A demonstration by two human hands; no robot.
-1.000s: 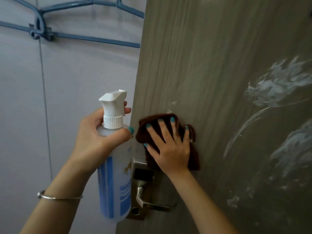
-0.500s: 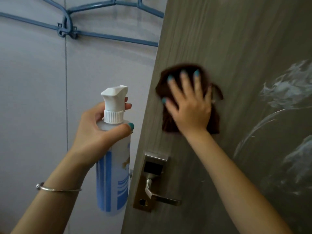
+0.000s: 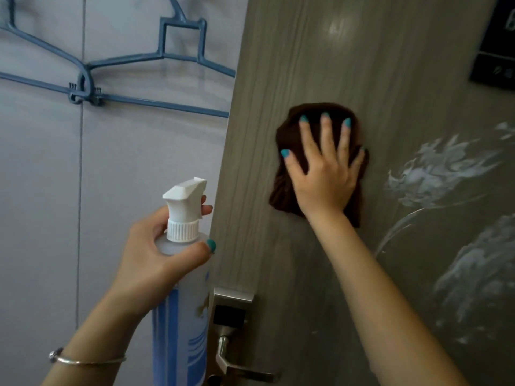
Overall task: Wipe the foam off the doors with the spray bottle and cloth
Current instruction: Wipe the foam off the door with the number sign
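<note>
My right hand lies flat with spread fingers on a dark brown cloth, pressing it against the grey wood-grain door, above the handle. White foam smears streak the door to the right of the cloth, with more foam lower down. My left hand grips the neck of a translucent spray bottle with a white trigger head and blue label, upright beside the door's left edge.
A metal lever handle with its lock plate sits below the cloth at the door's edge. Blue plastic hangers hang on the grey tiled wall at left. A black sign is at the door's upper right.
My right hand slid the cloth upward from just above the handle, then a little to the right toward the foam. The left hand kept the bottle steady.
</note>
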